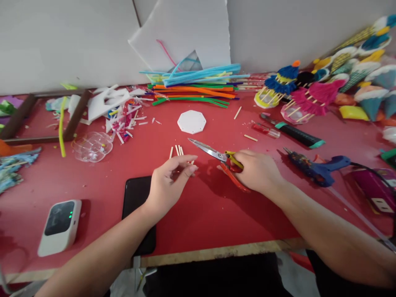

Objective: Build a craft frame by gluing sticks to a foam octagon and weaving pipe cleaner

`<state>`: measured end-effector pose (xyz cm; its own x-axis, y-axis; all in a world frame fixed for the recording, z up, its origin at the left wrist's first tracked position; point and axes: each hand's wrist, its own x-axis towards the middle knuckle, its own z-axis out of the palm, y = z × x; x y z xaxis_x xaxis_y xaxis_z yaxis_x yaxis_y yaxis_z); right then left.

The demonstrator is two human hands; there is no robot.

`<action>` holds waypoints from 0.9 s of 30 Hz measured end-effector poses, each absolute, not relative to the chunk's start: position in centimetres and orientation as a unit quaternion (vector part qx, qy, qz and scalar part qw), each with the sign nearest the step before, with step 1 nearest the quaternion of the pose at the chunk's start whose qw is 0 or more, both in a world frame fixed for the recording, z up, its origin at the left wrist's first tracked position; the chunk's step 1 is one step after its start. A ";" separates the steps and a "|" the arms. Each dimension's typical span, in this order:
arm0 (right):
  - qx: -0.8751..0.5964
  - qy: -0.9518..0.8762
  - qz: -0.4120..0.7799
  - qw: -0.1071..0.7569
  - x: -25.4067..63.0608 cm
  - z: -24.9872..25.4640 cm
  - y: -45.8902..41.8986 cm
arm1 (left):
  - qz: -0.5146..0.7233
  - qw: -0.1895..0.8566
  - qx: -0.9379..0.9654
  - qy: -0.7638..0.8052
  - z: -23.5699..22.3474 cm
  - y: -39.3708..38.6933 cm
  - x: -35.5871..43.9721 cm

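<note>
My right hand (258, 171) is closed round the red and yellow handles of a pair of scissors (213, 152), whose blades lie on the red table (201, 206) pointing left. My left hand (171, 181) rests beside it, fingers curled loosely over several short wooden sticks (177, 151) lying on the table; whether it grips one is hidden. A white octagonal foam piece (192, 122) lies just beyond the sticks.
A black phone (136, 198) and a white device (60, 225) lie near left. A blue glue gun (318, 167), a knife (293, 134), pipe cleaners (194, 88), foam scraps (108, 103), a clear plastic shell (92, 146) and tasselled crafts (297, 93) surround the hands.
</note>
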<state>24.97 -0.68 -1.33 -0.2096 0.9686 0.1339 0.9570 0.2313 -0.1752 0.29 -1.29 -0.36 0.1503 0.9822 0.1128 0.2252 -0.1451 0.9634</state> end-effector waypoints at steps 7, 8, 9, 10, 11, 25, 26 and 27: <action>-0.605 -0.791 0.045 0.075 26.0 -0.3 -0.3 | 0.426 0.483 0.593 0.483 0.0 -1.6 0.2; -0.604 -0.792 0.052 0.073 26.1 -0.2 -0.3 | 0.424 0.489 0.589 0.483 0.0 -1.6 0.2; -0.603 -0.792 0.059 0.071 26.3 -0.1 -0.3 | 0.424 0.496 0.585 0.482 0.0 -1.6 0.2; -0.600 -0.794 0.067 0.069 26.6 -0.1 -0.3 | 0.424 0.503 0.580 0.480 -0.1 -1.6 0.2; -0.592 -0.799 0.076 0.068 26.9 -0.1 -0.4 | 0.424 0.511 0.575 0.478 -0.1 -1.6 0.2; -0.574 -0.809 -0.014 0.121 28.0 1.1 5.5 | 0.410 0.509 0.587 0.478 -0.5 -1.5 -0.1; -0.572 -0.814 -0.039 0.090 28.1 1.0 6.7 | 0.409 0.504 0.590 0.481 -0.4 -1.4 -0.2; -0.569 -0.818 -0.063 0.059 28.1 1.0 7.8 | 0.409 0.502 0.591 0.482 -0.3 -1.3 -0.2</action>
<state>28.11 7.80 1.00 -0.3458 0.9230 0.1689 0.9380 0.3447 0.0366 -0.19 -1.32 -0.32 0.2011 0.9796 -0.0001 0.1588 -0.0325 0.9868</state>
